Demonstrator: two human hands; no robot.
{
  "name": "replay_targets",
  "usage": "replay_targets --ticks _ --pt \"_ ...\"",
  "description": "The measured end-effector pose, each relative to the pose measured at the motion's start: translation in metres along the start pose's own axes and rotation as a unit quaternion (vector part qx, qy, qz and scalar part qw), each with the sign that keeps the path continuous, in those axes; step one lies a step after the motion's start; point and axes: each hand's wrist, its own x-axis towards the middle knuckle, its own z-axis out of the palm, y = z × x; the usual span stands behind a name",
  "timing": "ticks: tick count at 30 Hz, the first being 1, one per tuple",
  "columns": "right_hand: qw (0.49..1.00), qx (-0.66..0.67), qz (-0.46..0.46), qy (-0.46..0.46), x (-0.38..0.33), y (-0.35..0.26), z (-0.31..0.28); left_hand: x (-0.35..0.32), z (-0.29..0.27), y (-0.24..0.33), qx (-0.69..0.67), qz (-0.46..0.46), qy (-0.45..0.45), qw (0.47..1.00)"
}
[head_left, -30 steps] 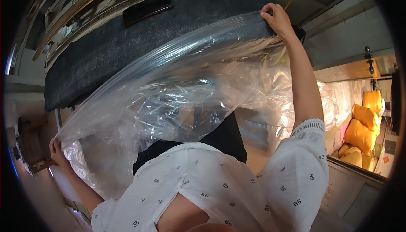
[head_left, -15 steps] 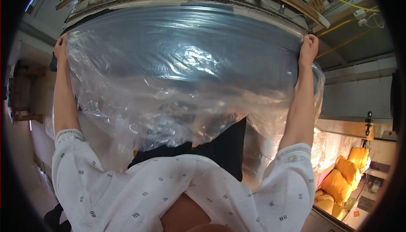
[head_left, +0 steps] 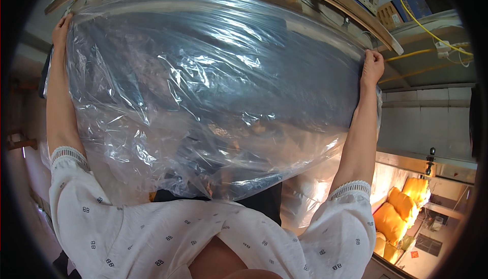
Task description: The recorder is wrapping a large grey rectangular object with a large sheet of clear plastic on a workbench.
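Clear plastic bag (head_left: pixel 213 101) being held spread wide overhead, between two raised arms.

The crinkled, glossy film is now stretching taut across a dark grey slab inside, where a second ago it hung bunched and slack. The left hand (head_left: pixel 62 27) is pinching the bag's upper left corner, fingers closed on the film; the right hand (head_left: pixel 372 68) is gripping the right edge. Yellow sacks (head_left: pixel 401 210) are lying well off, lower right.

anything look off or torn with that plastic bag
No tear shows. The clear bag is stretched between the left hand and right hand over a dark cushion. Its lower part is heavily crumpled and hangs loose near the white shirt; the top is pulled smooth.
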Motion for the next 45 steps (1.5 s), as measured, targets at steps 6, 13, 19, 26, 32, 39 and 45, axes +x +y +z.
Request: replay_targets --ticks 6,13,19,26,32,39,45 --pt "0.993 -0.113 -0.014 0.038 0.006 0.004 -0.001 0.011 0.004 -0.014 0.071 0.032 0.045 0.996" --pt "0.994 -0.082 -0.005 0.066 0.009 -0.002 -0.004 0.023 -0.004 -0.041 -0.031 -0.035 0.038 0.998" --pt "0.996 -0.064 -0.03 0.056 0.02 0.006 -0.011 0.033 -0.016 -0.042 -0.045 -0.033 -0.023 0.998" --pt "0.993 -0.037 -0.082 0.081 -0.047 -0.058 -0.008 -0.03 -0.086 0.031 -0.16 0.05 0.005 0.986" --pt "0.916 0.299 0.235 -0.125 -0.138 -0.119 -0.027 -0.063 -0.252 -0.016 -0.274 -0.004 0.034 0.961" --pt "0.896 0.112 0.225 -0.366 -0.161 -0.15 -0.057 -0.188 -0.34 -0.049 -0.281 -0.107 0.105 0.948" --pt "0.922 0.16 0.093 -0.341 -0.181 -0.14 -0.056 -0.232 -0.352 -0.123 0.03 -0.124 0.041 0.991"
